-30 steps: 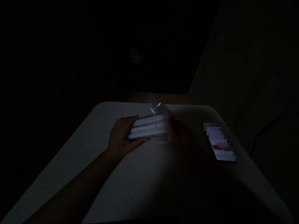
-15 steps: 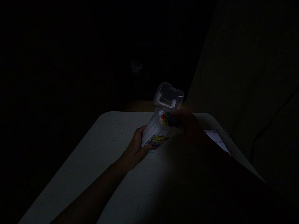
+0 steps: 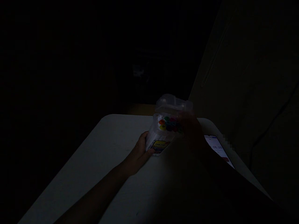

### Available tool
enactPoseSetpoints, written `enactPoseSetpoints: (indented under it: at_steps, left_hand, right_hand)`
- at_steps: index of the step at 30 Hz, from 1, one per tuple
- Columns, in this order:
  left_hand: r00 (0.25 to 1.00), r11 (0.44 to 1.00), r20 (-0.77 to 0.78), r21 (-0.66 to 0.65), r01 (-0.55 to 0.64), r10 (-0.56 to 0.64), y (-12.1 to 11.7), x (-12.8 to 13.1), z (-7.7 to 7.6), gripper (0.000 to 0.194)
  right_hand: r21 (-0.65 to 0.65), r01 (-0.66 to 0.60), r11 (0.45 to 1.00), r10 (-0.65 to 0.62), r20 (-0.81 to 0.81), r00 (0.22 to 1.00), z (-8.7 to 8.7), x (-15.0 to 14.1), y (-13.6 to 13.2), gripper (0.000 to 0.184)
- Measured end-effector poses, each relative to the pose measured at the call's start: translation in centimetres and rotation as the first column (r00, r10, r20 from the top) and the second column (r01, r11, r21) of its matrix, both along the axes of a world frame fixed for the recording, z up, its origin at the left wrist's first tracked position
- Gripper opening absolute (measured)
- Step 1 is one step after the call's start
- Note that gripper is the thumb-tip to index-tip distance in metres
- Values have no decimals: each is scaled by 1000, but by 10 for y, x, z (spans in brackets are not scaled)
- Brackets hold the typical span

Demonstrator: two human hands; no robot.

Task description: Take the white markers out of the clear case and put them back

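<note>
My left hand (image 3: 140, 154) is closed round the left side of a clear plastic marker case (image 3: 151, 137), thumb by its yellow and dark label (image 3: 160, 145). Tilted above the table, the case holds several markers (image 3: 167, 123) with coloured ends, among them orange, yellow, green, red and white. Its clear hinged lid (image 3: 171, 102) stands partly raised over the marker ends. At the right side of the case and lid, my right hand (image 3: 190, 123) lies in deep shadow and overlaps the lid's right corner. Its fingers are too dark to make out.
The case is over a pale table (image 3: 98, 149) with rounded corners. A lit phone (image 3: 218, 149) showing a timer lies near the right edge, partly behind my right forearm. To the right are a wall (image 3: 257, 77) and a dark cable (image 3: 268, 133). The surroundings are very dark.
The lid has swung down from a more upright position toward the marker ends. My left hand keeps its hold on the case, and the whole view has shifted slightly.
</note>
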State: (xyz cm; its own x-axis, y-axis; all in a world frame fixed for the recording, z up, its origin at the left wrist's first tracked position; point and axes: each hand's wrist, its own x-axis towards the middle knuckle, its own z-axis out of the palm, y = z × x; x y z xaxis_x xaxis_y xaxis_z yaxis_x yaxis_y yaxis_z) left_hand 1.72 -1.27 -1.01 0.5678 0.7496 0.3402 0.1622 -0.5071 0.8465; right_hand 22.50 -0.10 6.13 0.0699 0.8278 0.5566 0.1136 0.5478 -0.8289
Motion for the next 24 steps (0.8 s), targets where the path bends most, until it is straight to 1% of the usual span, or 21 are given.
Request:
enactPoseSetpoints:
  at_steps: [2, 6, 9, 11, 12, 14, 17, 19, 21, 24]
  left_hand:
    - [1000, 1000, -2, 1, -3, 3, 0, 0, -1, 65]
    - [1000, 999, -11, 39, -24, 24, 1, 0, -3, 64]
    - [999, 997, -21, 62, -35, 36, 2, 0, -3, 65]
    - [999, 997, -7, 59, -46, 47, 1, 1, -3, 66]
    - [998, 997, 7, 53, -59, 59, 0, 1, -2, 66]
    - [996, 996, 34, 36, -81, 80, -2, 2, -1, 65]
    - [993, 992, 47, 45, -115, 113, -3, 3, -2, 64]
    - [993, 992, 48, 51, -115, 112, -2, 2, -3, 64]
    - [996, 997, 56, 33, -69, 67, 0, 1, -4, 65]
    - [997, 999, 67, 5, -39, 39, 1, 0, -4, 65]
  right_hand:
    - [-10, 27, 1000, -27, 28, 999, -2, 0, -8, 67]
    - [10, 81, 997, -82, 99, 992, 0, 2, -25, 56]
    - [12, 41, 999, -42, 111, 993, -1, 5, -35, 53]
    - [68, -1, 998, -11, 171, 985, -2, 7, -41, 53]
    - [120, -8, 993, -20, 231, 973, -2, 8, -44, 54]
    - [240, 4, 971, -97, 375, 922, -1, 7, -52, 57]
    - [367, 30, 930, -240, 540, 807, 6, 2, -64, 57]
    - [399, 42, 916, -303, 617, 727, 12, -2, -69, 55]
    - [403, 73, 912, -348, 669, 656, 17, -6, -73, 52]
    - [429, 138, 893, -425, 699, 575, 21, -10, -73, 48]
